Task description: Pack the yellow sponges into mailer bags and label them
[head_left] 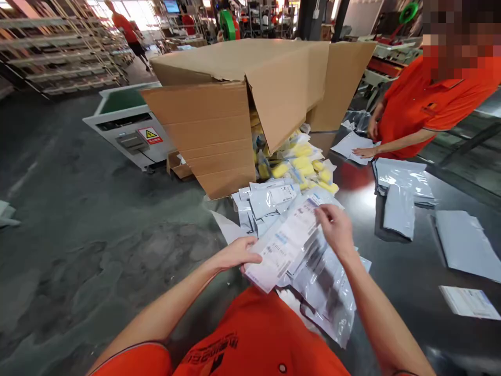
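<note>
A long strip of printed shipping labels is stretched between my two hands, tilted up to the right. My left hand pinches its lower left end between thumb and fingers. At the upper right end, my right hand grips the strip's edge with curled fingers. Beneath the strip lie grey plastic mailer bags, shiny and overlapping. Just beyond it is a pile of labelled mailers. Behind them, yellow items in clear bags spill from a large cardboard box lying with its flaps open.
On the dark table lie more grey mailers and a stack of labels. A co-worker in orange handles a mailer at the right. A white machine with a green belt stands left of the box.
</note>
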Tool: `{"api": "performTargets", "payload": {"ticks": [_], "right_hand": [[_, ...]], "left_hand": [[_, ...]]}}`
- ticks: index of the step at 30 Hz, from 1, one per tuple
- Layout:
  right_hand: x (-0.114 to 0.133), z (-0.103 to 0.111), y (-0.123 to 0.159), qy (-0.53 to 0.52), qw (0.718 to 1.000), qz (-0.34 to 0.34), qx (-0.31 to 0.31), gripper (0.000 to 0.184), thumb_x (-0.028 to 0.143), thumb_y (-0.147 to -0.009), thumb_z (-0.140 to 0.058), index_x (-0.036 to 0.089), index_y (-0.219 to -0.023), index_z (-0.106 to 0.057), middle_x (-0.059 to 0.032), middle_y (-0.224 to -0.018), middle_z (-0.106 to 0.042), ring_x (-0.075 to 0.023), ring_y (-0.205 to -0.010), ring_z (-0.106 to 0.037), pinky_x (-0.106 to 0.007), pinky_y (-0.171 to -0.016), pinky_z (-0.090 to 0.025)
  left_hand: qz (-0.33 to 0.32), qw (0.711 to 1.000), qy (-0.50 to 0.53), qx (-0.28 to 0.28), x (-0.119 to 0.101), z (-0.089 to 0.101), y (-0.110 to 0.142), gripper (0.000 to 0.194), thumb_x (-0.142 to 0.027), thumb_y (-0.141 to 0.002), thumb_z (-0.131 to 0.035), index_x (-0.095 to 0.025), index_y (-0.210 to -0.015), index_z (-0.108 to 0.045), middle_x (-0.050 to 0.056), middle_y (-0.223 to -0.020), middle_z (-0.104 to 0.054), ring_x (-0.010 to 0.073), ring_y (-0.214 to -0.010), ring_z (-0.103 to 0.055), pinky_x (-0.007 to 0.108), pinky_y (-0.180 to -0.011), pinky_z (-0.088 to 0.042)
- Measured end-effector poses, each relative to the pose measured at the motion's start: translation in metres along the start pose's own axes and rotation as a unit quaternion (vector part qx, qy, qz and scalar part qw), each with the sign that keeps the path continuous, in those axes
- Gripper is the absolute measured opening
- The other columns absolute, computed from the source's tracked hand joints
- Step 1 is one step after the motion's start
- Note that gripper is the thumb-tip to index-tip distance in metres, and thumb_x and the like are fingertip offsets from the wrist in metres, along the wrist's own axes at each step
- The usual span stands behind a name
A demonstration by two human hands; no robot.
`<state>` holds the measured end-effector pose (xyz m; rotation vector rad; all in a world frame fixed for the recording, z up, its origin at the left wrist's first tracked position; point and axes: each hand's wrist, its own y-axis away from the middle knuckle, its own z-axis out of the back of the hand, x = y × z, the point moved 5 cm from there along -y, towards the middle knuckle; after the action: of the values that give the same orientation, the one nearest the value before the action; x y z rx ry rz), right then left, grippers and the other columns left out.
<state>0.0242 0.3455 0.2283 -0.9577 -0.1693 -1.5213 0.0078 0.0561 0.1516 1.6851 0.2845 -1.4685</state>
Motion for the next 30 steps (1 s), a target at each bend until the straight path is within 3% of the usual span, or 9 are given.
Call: {"api": "performTargets", "payload": {"ticks": [2,5,9,13,16,18,24,28,30], "right_hand": [[-0.043,0.008,-0.018,0.04,0.997,-0.062,-0.029,0.04,0.056,-0.088,-0.053,0.019,-0.096,-0.067,-0.0056,-0.082,-0.065,-0.0202,-0.07,-0.055,-0.032,-0.068,-0.042],[-0.076,-0.023,-0.02,0.089,0.989,-0.096,0.063,0.049,0.061,-0.089,-0.05,0.018,-0.108,-0.066,-0.007,-0.086,-0.067,-0.0218,-0.074,-0.057,-0.032,-0.069,-0.042],[-0.074,-0.08,0.01,0.288,0.935,-0.078,0.19,0.054,0.057,-0.091,-0.057,0.021,-0.132,-0.061,-0.0161,-0.102,-0.069,-0.0321,-0.097,-0.061,-0.041,-0.083,-0.041],[-0.067,-0.079,0.029,0.367,0.913,-0.12,0.129,0.087,0.054,-0.087,-0.066,0.013,-0.157,-0.031,-0.026,-0.11,-0.068,-0.0426,-0.106,-0.059,-0.052,-0.088,-0.041],[-0.06,-0.078,0.033,0.288,0.953,-0.046,0.084,0.077,0.047,-0.095,-0.054,0.009,-0.157,-0.029,-0.0276,-0.136,-0.057,-0.0414,-0.128,-0.049,-0.054,-0.099,-0.041],[-0.057,-0.091,0.037,0.217,0.966,0.002,0.144,0.064,0.041,-0.098,-0.047,0.01,-0.153,-0.037,-0.0237,-0.146,-0.051,-0.0357,-0.136,-0.045,-0.051,-0.106,-0.04],[-0.016,-0.098,0.026,-0.105,0.981,-0.016,0.164,0.059,0.05,-0.093,-0.056,0.019,-0.144,-0.051,-0.0177,-0.148,-0.051,-0.0315,-0.14,-0.044,-0.055,-0.114,-0.038],[0.055,-0.113,0.028,-0.415,0.83,-0.028,0.371,0.055,0.053,-0.079,-0.076,0.023,-0.123,-0.066,-0.0077,-0.122,-0.069,-0.0238,-0.11,-0.065,-0.039,-0.093,-0.054],[0.078,-0.123,0.034,-0.477,0.777,-0.087,0.401,0.047,0.048,-0.072,-0.082,0.02,-0.107,-0.071,-0.0045,-0.103,-0.074,-0.0211,-0.093,-0.068,-0.035,-0.084,-0.055]], "left_hand": [[0.033,0.999,0.013,0.023,0.021,0.011,0.006,0.037,-0.04,-0.061,-0.084,-0.014,-0.084,-0.075,0.001,-0.071,-0.071,0.019,-0.068,-0.063,0.026,-0.062,-0.048],[0.017,0.995,0.09,-0.031,0.03,0.034,0.013,0.042,-0.046,-0.065,-0.085,-0.012,-0.09,-0.08,0.007,-0.082,-0.077,0.0248,-0.082,-0.069,0.031,-0.077,-0.052],[-0.061,0.984,0.142,-0.084,0.006,0.051,0.011,0.043,-0.042,-0.065,-0.087,-0.014,-0.097,-0.081,0.009,-0.099,-0.078,0.0266,-0.092,-0.069,0.034,-0.085,-0.053],[-0.16,0.984,0.051,-0.066,-0.03,0.048,-0.005,0.025,-0.039,-0.069,-0.083,-0.016,-0.079,-0.081,0.006,-0.095,-0.075,0.0216,-0.085,-0.066,0.027,-0.076,-0.052],[-0.217,0.975,-0.018,-0.048,-0.054,0.044,-0.016,0.023,-0.039,-0.078,-0.077,-0.015,-0.076,-0.078,0.006,-0.091,-0.072,0.0194,-0.083,-0.064,0.025,-0.073,-0.051],[-0.254,0.963,-0.081,-0.036,-0.073,0.042,-0.016,0.022,-0.037,-0.083,-0.073,-0.016,-0.082,-0.078,0.008,-0.095,-0.072,0.0196,-0.086,-0.065,0.025,-0.075,-0.051],[-0.323,0.912,-0.245,-0.061,-0.132,0.047,0.022,0.028,-0.04,-0.091,-0.061,-0.019,-0.09,-0.079,0.011,-0.103,-0.074,0.0242,-0.098,-0.066,0.033,-0.09,-0.051],[-0.315,0.907,-0.248,-0.127,-0.145,0.067,0.052,0.031,-0.046,-0.088,-0.063,-0.02,-0.086,-0.079,0.012,-0.103,-0.075,0.0267,-0.1,-0.067,0.036,-0.094,-0.05],[-0.306,0.902,-0.232,-0.196,-0.14,0.083,0.064,0.03,-0.046,-0.085,-0.067,-0.019,-0.094,-0.077,0.011,-0.107,-0.073,0.0268,-0.102,-0.066,0.036,-0.095,-0.05]]}}
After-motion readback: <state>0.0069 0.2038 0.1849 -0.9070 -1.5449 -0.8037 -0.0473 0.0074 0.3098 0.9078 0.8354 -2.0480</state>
